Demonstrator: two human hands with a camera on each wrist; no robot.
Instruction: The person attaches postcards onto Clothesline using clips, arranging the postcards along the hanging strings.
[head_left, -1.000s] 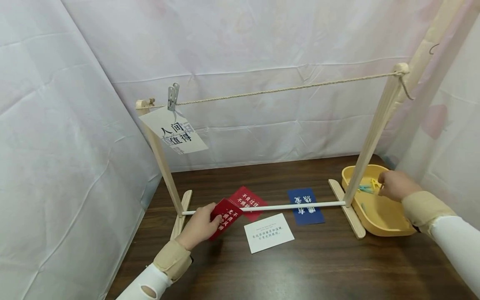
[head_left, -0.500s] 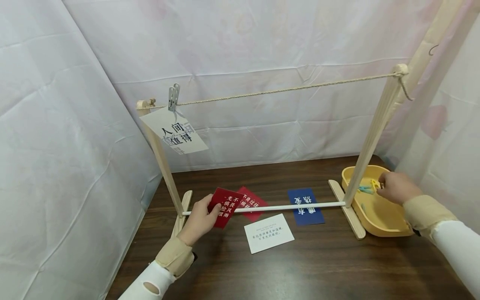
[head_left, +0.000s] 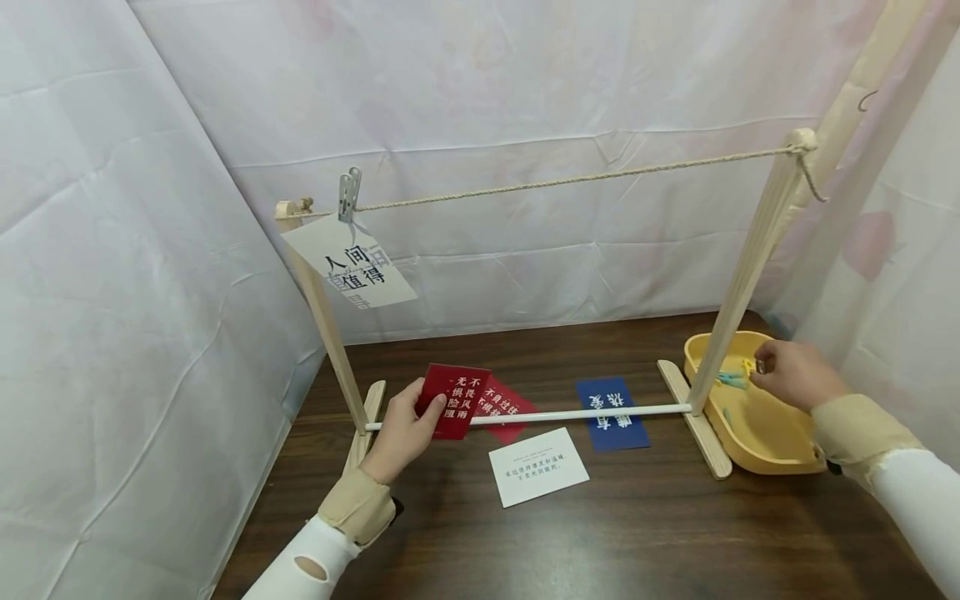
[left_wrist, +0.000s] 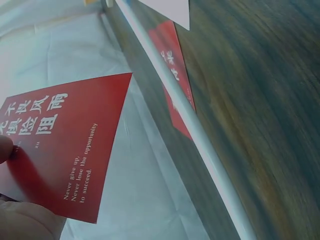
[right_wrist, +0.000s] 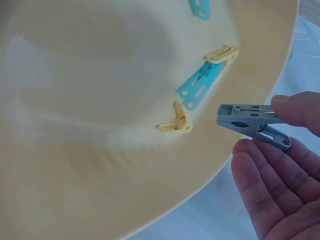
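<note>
My left hand (head_left: 403,432) pinches a red card (head_left: 459,402) with white lettering, thumb on its face, raised above the table near the left post. In the left wrist view the card's English lines also show. Over the yellow basin (head_left: 772,460) at the right is my right hand (head_left: 806,375). There it holds a grey clothespin (right_wrist: 245,116) between thumb and fingers, its jaw end pointing away from the hand. Blue clothespins (right_wrist: 201,82) and yellow ones (right_wrist: 181,124) lie in the basin. On the table behind the held card lies another red card (head_left: 506,408), partly covered by it.
A rope (head_left: 555,183) runs between two wooden posts, with a white card (head_left: 348,262) hanging from it by a grey clothespin (head_left: 346,196). Below, a white rod (head_left: 555,415) joins the posts. A second white card (head_left: 538,467) and a blue card (head_left: 611,414) lie on the table.
The left hand has lifted the red card higher and turned its face more toward the head camera. The right hand has stayed over the basin, shifting only slightly.
</note>
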